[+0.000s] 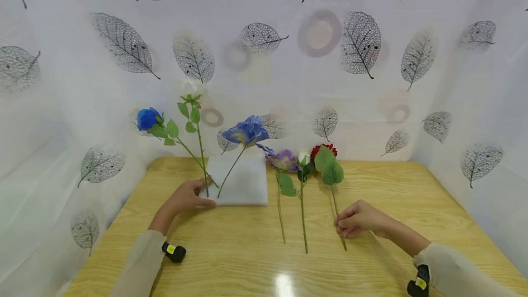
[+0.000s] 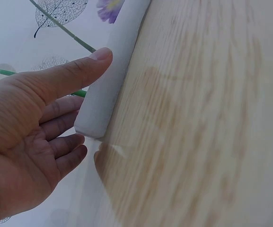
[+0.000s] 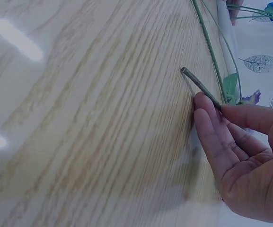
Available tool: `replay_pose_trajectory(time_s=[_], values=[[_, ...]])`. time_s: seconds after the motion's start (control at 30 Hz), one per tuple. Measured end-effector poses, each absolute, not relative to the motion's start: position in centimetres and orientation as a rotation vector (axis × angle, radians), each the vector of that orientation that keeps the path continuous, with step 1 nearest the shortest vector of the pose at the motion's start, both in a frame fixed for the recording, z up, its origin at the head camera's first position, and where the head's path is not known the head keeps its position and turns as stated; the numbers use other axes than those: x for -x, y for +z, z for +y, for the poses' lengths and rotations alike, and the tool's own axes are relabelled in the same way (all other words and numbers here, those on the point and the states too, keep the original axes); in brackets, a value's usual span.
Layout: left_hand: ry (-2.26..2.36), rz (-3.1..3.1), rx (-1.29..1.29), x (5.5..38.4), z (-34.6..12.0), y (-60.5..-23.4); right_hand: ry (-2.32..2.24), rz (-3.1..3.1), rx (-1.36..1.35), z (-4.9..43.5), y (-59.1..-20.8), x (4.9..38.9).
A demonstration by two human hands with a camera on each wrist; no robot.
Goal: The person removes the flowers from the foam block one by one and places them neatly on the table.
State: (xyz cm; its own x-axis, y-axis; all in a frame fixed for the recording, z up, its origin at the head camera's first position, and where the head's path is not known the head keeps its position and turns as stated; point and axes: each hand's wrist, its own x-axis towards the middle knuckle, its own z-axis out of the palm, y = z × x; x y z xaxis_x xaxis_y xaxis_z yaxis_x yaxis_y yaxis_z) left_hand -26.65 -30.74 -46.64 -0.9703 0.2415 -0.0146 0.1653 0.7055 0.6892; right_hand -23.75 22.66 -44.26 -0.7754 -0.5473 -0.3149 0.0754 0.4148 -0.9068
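My left hand holds the left front corner of a white foam block, thumb along its front edge and fingers round its left end. Three artificial flowers stand in the block: a blue rose leaning left, a tall white rose and a wide blue flower tilted right. On the right, my right hand pinches the lower stem of a red flower between thumb and fingers. The cut end of that stem sticks out past the fingertips in the right wrist view.
Between the block and my right hand, a purple flower and a small white rose lie on the wooden table, stems toward me. A pale curtain printed with leaves hangs behind the table and along both sides.
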Motion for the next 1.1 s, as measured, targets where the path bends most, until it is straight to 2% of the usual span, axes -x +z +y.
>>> replay_pose_trajectory(time_s=[0.3,1.1], values=[[1.12,2.795,-0.325,26.9,-30.9,-46.8,-1.357,2.072,0.462,21.4,-44.7,24.0],[1.103,2.803,-0.321,26.8,-30.9,-46.5,-1.295,2.08,0.4,20.4,-43.7,24.4]])
